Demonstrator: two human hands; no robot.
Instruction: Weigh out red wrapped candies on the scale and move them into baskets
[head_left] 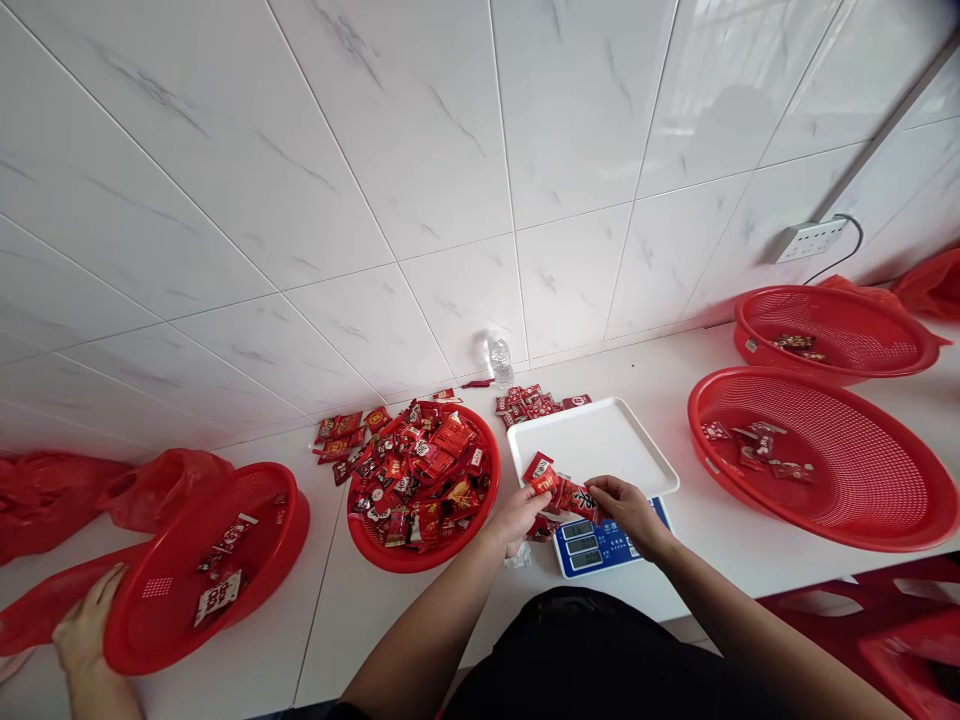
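While both forearms (435,625) slant inward, the left hand (519,522) grips small red packets (576,502) and the right hand (631,515) pinches one's edge, at the near side of the white tray (611,435) and scale (611,553).

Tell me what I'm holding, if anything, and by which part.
Small red packets: the right grip pinches one by its right end; the left grip holds the bunch near its left side, exact count unclear.

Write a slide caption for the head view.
Left hand and right hand hold red packets at a digital scale, beside a heaped red basket.
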